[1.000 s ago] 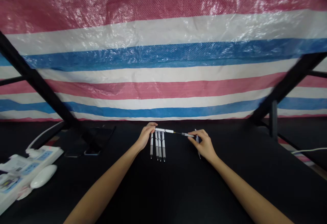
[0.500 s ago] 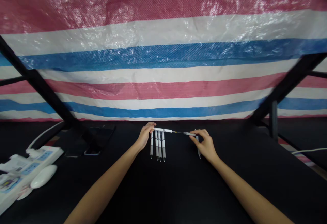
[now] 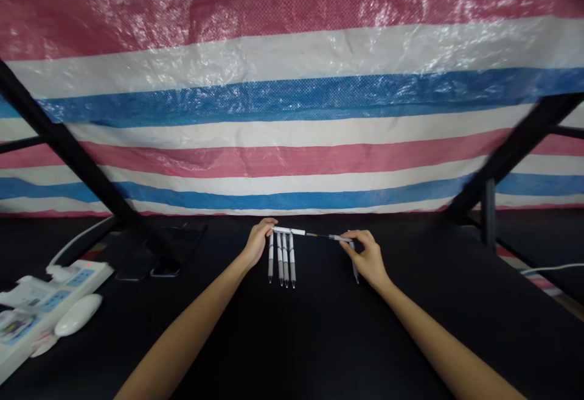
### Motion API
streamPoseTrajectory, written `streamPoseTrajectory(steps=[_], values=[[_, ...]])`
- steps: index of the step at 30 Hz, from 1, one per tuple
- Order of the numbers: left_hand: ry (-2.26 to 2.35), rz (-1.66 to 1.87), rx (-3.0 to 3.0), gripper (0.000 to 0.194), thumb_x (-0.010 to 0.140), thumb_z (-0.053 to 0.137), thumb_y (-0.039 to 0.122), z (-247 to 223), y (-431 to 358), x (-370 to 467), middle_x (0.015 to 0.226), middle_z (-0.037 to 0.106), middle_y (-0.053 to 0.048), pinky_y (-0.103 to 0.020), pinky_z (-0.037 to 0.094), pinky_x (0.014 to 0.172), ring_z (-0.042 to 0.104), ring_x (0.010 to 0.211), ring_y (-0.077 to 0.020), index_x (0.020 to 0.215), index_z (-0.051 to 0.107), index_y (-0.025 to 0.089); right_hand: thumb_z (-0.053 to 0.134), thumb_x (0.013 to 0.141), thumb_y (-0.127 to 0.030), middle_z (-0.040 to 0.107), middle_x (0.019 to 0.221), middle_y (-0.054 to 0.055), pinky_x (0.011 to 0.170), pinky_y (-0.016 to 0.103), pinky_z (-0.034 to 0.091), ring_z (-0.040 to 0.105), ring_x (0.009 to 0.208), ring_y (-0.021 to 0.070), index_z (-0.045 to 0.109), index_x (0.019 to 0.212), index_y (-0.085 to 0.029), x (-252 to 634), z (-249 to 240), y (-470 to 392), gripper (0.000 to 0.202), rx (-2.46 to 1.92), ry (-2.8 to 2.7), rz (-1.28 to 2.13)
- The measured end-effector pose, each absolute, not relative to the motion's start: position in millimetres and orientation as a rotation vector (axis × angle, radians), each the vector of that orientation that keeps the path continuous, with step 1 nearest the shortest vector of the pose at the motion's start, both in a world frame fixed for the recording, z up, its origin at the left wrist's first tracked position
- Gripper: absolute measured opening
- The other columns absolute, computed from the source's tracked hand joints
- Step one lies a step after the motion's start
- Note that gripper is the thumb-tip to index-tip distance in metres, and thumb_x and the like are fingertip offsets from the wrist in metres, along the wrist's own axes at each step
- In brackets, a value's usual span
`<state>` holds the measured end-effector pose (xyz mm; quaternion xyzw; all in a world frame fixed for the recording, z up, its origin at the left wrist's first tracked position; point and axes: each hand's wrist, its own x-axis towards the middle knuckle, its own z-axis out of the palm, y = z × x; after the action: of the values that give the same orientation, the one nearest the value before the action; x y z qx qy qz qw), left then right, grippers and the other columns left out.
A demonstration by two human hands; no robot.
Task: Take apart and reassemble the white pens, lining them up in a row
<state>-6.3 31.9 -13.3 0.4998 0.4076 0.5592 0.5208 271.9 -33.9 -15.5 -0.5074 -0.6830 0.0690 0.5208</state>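
Pinched in my left hand point(image 3: 259, 242) is the white barrel point(image 3: 292, 231) of a pen. Its grey front section point(image 3: 340, 238) sits between the closed thumb and fingers of my right hand point(image 3: 367, 257). The two parts are apart, and the thin ink refill point(image 3: 317, 235) shows in the gap between them. Below the barrel, several white pens with grey grips point(image 3: 286, 260) lie side by side, their tips towards me. Another pen point(image 3: 355, 272) lies under my right hand, partly hidden by the fingers.
A white power strip point(image 3: 59, 296) with plugs in it lies at the left, beside a white computer mouse point(image 3: 78, 315). Dark flat devices point(image 3: 165, 271) rest near the left black frame leg point(image 3: 104, 187). A striped sheet point(image 3: 292, 156) hangs behind the black table point(image 3: 292, 339).
The gap between the pen's barrel and its front section has widened slightly, with more of the refill showing. The barrel has shifted a little left, the front section a little right.
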Motion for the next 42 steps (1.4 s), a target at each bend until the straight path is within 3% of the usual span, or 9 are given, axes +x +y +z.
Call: streamPoseTrajectory(steps=[5,13,27,42], values=[[0.969,1.309,1.24,0.036,0.067,0.056,0.029,-17.2,34.5,-7.2,0.096,0.062,-0.005,-0.027,0.037,0.077,0.051,0.09,-0.0179,0.039,0.039,0.017,0.06,0.078,-0.027,0.066,0.079,0.004,0.075,0.039,0.046,0.056,0.082,0.0236,0.065,0.08,-0.024,272.1,-16.0,-33.5,0.005,-1.224,-1.631,0.188],[1.012,1.273,1.365,0.039,0.073,0.05,0.029,-11.7,29.5,-5.0,0.098,0.061,-0.006,-0.028,0.038,0.083,0.052,0.097,-0.0197,0.039,0.033,0.018,0.062,0.078,-0.032,0.066,0.078,0.005,0.075,0.04,0.047,0.056,0.082,0.0241,0.065,0.078,-0.024,269.8,-13.5,-35.1,0.009,-1.216,-1.612,0.248],[1.148,0.948,1.98,0.031,0.085,0.048,0.032,-6.3,19.7,-1.5,0.109,0.059,-0.004,-0.041,0.03,0.099,0.046,0.108,-0.0235,0.063,0.067,0.021,0.064,0.077,-0.033,0.067,0.079,0.005,0.077,0.043,0.047,0.057,0.081,0.0233,0.063,0.076,-0.024,267.2,-12.2,-35.6,0.009,-1.119,-1.728,0.375],[1.153,0.881,2.116,0.027,0.086,0.049,0.032,-9.2,21.9,-2.6,0.112,0.058,-0.002,-0.043,0.031,0.098,0.045,0.107,-0.0224,0.072,0.07,0.024,0.064,0.077,-0.036,0.068,0.081,0.005,0.078,0.043,0.047,0.058,0.082,0.0234,0.065,0.08,-0.024,267.1,-12.0,-35.5,0.013,-1.158,-1.786,0.389]])
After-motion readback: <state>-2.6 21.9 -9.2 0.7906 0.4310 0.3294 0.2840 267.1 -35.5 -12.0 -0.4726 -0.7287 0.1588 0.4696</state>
